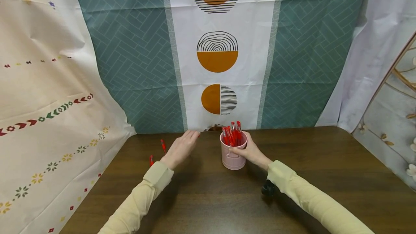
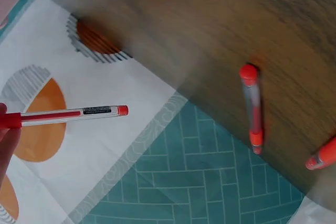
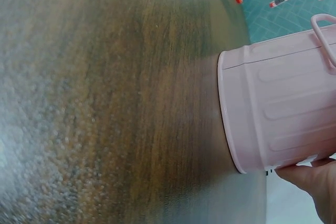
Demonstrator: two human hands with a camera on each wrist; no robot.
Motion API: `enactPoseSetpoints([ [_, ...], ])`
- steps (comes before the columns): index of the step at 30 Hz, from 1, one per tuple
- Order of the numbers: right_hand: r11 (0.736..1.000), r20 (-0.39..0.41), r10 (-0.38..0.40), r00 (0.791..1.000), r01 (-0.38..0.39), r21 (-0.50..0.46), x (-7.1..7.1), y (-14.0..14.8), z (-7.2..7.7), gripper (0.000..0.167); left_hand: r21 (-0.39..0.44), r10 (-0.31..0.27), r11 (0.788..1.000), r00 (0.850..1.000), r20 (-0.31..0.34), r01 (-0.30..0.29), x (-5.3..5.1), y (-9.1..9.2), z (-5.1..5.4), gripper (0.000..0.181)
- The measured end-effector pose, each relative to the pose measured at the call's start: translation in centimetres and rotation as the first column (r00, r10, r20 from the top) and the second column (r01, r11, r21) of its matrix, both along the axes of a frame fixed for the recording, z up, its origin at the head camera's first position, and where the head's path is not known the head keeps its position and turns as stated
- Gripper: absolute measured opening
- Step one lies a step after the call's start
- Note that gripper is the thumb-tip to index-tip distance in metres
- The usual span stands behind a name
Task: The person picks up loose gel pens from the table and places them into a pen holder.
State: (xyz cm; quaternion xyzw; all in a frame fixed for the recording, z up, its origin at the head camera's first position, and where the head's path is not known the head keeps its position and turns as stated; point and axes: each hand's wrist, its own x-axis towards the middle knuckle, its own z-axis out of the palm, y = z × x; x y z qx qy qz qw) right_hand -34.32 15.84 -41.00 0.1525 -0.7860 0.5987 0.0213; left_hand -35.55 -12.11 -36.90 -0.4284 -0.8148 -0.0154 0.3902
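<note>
A pink metal bucket holding several red pens stands on the table, its handle facing the front. My right hand grips the bucket's right side; in the right wrist view its fingers lie against the bucket's wall. Left of the bucket and above the table is my left hand, pinching a red pen by its red end in the left wrist view. Two more red pens lie on the table beyond my left arm, one farther back, the other nearer and partly hidden.
The brown wooden table ends at a teal and white patterned cloth hanging behind. A cream cloth hangs at the left, a floral one at the right. A black object is under my right forearm.
</note>
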Motion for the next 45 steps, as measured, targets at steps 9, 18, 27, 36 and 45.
enactPoseSetpoints([
  [9, 1.000, 0.017, 0.023, 1.000, -0.022, -0.013, 0.5, -0.1, 0.5, 0.083, 0.211, -0.095, 0.975, 0.992, 0.079, 0.076, 0.0, 0.6, 2.0, 0.016],
  [18, 1.000, 0.005, 0.004, 1.000, -0.005, 0.011, -0.1, -0.1, -0.2, 0.084, 0.298, -0.123, 0.951, 0.987, 0.103, 0.088, 0.6, 1.3, 3.4, 0.012],
  [27, 1.000, -0.012, 0.007, 1.000, -0.007, -0.002, -0.2, 0.0, -0.5, 0.084, 0.349, -0.149, 0.932, 0.979, 0.136, 0.094, 1.2, 2.0, 4.9, 0.010],
  [36, 1.000, 0.006, 0.005, 1.000, -0.005, -0.002, -0.2, 0.2, 0.0, 0.085, 0.408, -0.185, 0.907, 0.968, 0.169, 0.102, 1.1, 3.0, 7.0, 0.009],
  [45, 1.000, 0.005, 0.015, 1.000, -0.015, 0.004, -0.3, 0.2, 0.0, 0.085, 0.584, -0.332, 0.799, 0.916, 0.227, 0.145, 1.0, 4.7, 8.6, 0.010],
])
